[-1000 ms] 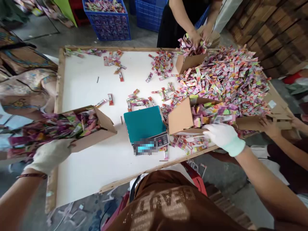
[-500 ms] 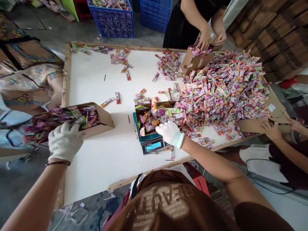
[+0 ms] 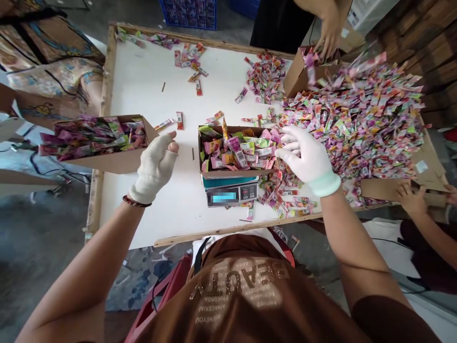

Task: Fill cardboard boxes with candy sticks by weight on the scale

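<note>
A cardboard box (image 3: 228, 175) full of small wrapped sweets (image 3: 238, 152) rests on a teal and grey digital scale (image 3: 250, 192), its lit display blurred. My right hand (image 3: 305, 155), in a white glove, is at the right end of this box, fingers spread and holding nothing I can see. To the left of the scale, my left hand (image 3: 155, 164) is raised over the table, fingers loosely bent and apart, nothing in them. Its glove leaves some fingertips bare. Beside it, a second cardboard box (image 3: 110, 162), heaped with sweets, overhangs the table's left edge.
A large heap of wrapped sweets (image 3: 371, 114) covers the right of the white table (image 3: 143, 95). At the back, a co-worker's hand (image 3: 328, 35) reaches into another box (image 3: 296, 74). Another person's hand (image 3: 412, 197) touches a box (image 3: 378, 190) at right. A wooden rim (image 3: 107, 85) edges the table.
My left hand has left the heaped box and moved right and up. My right hand has come off the sweets on the scale and shifted right. The whole view has shifted too.
</note>
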{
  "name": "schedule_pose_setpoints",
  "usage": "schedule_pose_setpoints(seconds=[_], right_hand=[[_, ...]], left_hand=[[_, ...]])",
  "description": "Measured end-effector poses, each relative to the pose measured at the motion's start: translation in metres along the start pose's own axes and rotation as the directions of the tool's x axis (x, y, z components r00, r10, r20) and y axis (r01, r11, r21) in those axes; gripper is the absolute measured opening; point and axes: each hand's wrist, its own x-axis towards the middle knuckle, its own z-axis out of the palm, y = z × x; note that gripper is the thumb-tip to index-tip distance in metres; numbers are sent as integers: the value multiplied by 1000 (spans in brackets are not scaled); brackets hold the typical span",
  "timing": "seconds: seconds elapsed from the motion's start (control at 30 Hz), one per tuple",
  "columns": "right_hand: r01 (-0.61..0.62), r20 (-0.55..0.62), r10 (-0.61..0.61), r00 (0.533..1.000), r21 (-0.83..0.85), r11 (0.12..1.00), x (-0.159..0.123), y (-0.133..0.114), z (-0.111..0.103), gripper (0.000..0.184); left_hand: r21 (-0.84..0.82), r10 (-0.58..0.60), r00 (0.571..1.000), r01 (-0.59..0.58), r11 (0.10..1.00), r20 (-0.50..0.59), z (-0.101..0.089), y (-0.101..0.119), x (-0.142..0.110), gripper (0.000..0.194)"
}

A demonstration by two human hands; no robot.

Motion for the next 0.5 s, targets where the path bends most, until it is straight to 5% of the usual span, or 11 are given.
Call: schedule_pose_setpoints(seconds=[0.23,0.37,0.5], right_hand=[[98,123,-86,989,-96,991,45,1,25,54],[75,405,60,912,-309,948,71,-10,56,69],[96,468,143,872,-451,888,67,-30,75,88]], left_hand=[[-19,114,991,-116,993,-75,22,40,7,44],[146,214,977,-208,967,-23,43,55,16,40],[388,166,981,-192,901,99,58,66,9,42]])
